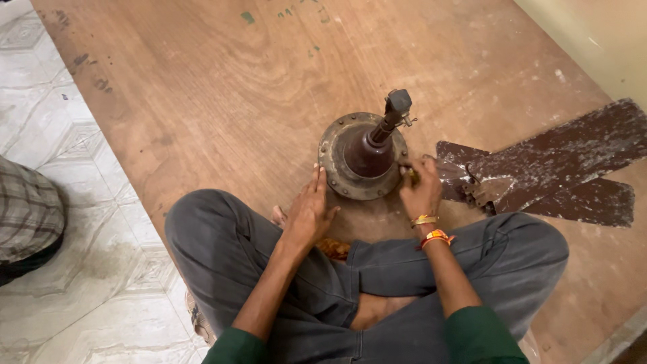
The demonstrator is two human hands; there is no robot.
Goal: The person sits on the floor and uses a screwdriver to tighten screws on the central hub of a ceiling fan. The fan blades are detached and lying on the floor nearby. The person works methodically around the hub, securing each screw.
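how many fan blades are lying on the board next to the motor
3. All lie stacked right of the fan motor, overlapping at their inner ends: the top blade angles up to the right, the lower blade points right, and the short blade shows beside the right hand. More may be hidden underneath.

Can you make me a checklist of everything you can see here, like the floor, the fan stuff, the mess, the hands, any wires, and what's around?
Surface: scuffed brown wooden board with green paint flecks, lying on the floor.
Job's things: round rusty ceiling fan motor standing on the board, its rod pointing up; dark fan blades stacked flat on its right.
Clutter: small orange thing between the knees, too hidden to identify.
Hands: left hand rests flat against the motor's rim; right hand is closed around a small tool at the rim's right edge.
Cables: nothing seen.
Surroundings: patterned pale floor tiles, checked cloth at the left edge, pale wall at the upper right.
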